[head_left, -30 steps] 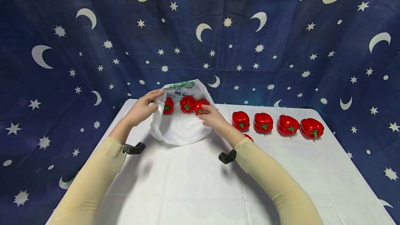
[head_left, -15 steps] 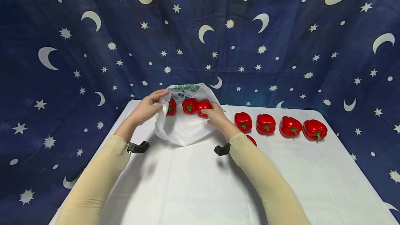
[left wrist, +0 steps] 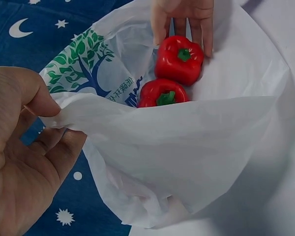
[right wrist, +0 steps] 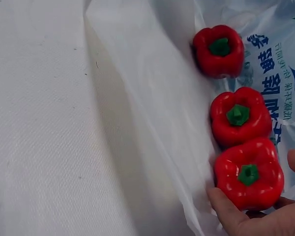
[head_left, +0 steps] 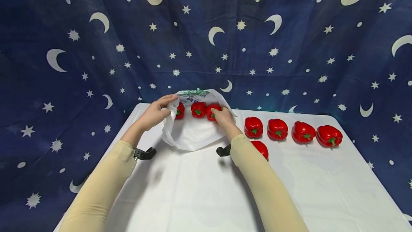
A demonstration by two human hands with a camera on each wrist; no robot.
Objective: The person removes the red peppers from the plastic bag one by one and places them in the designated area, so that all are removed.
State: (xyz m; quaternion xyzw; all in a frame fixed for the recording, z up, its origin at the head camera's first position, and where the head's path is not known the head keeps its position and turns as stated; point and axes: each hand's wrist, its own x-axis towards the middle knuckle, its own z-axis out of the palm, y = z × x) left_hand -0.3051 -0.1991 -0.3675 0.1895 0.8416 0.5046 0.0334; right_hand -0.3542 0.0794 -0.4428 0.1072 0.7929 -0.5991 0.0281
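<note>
In the head view a white plastic bag (head_left: 196,135) lies on its side, its mouth facing me. Three red bell peppers sit inside: a left one (head_left: 180,111), a middle one (head_left: 198,109) and a right one (head_left: 211,112). My left hand (head_left: 154,113) pinches the bag's upper left rim between thumb and fingers, as the left wrist view also shows. Reaching into the mouth, my right hand (head_left: 224,118) holds the right bell pepper, thumb and fingers on opposite sides of it. That pepper touches the middle one in the right wrist view.
A row of several red bell peppers (head_left: 277,129) stands to the right on the white tablecloth (head_left: 322,182). Another bell pepper (head_left: 260,149) shows partly behind my right forearm. A dark blue curtain (head_left: 289,81) with moons and stars rises behind the table.
My right hand has come in closer round the right bell pepper inside the bag. The whole view has shifted slightly, and more of the pepper behind my forearm shows. My left hand keeps its pinch.
</note>
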